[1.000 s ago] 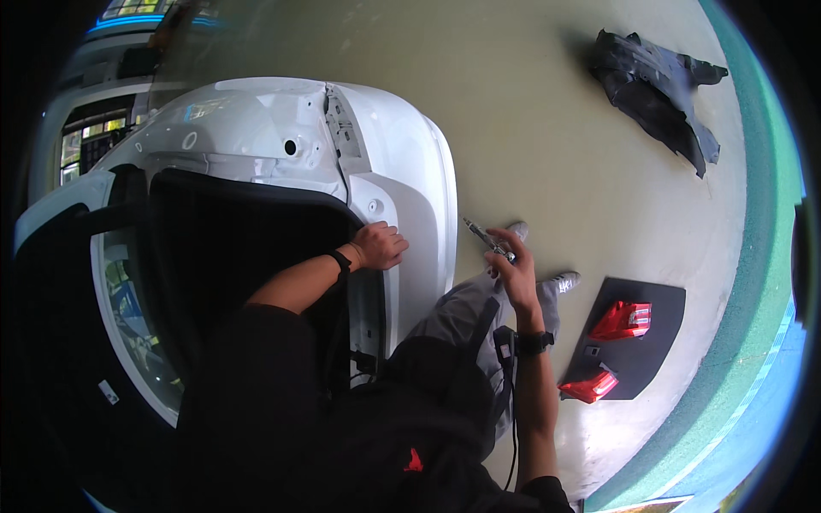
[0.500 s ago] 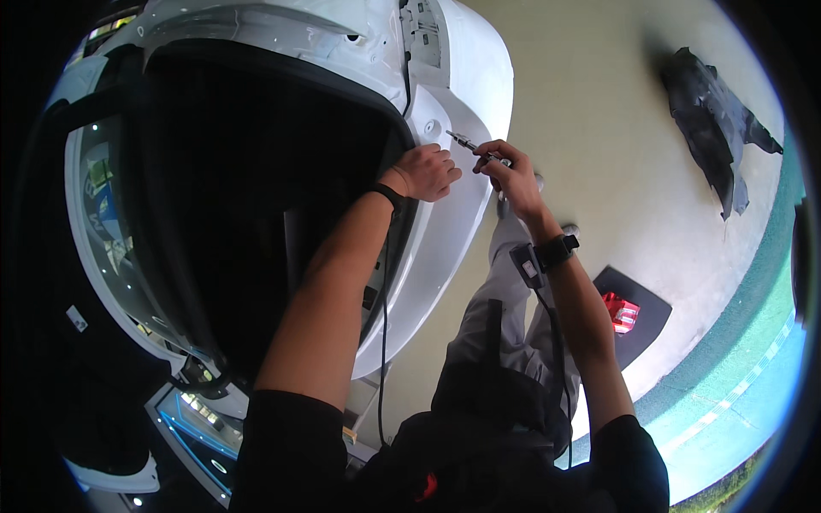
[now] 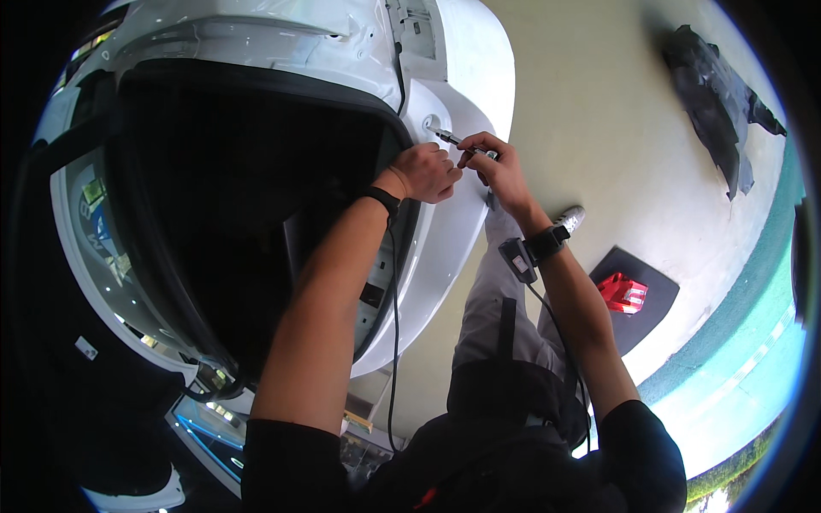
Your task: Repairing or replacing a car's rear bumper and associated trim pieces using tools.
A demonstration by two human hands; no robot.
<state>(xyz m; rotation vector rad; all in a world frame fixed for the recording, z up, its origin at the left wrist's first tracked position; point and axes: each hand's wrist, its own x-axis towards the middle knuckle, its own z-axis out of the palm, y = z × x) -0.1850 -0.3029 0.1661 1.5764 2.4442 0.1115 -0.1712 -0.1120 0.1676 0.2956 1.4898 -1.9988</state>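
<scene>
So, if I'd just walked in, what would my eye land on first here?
Probably the big white car body at upper left, with its large dark opening. At its edge, the right hand holds a slim tool, tip at a round recess, with the curled left hand close by. At lower right, a bright red lamp sits on a dark mat.

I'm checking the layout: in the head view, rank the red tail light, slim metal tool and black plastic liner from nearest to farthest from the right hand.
1. Slim metal tool: held in the right hand.
2. Red tail light: lower right.
3. Black plastic liner: upper right.
</scene>
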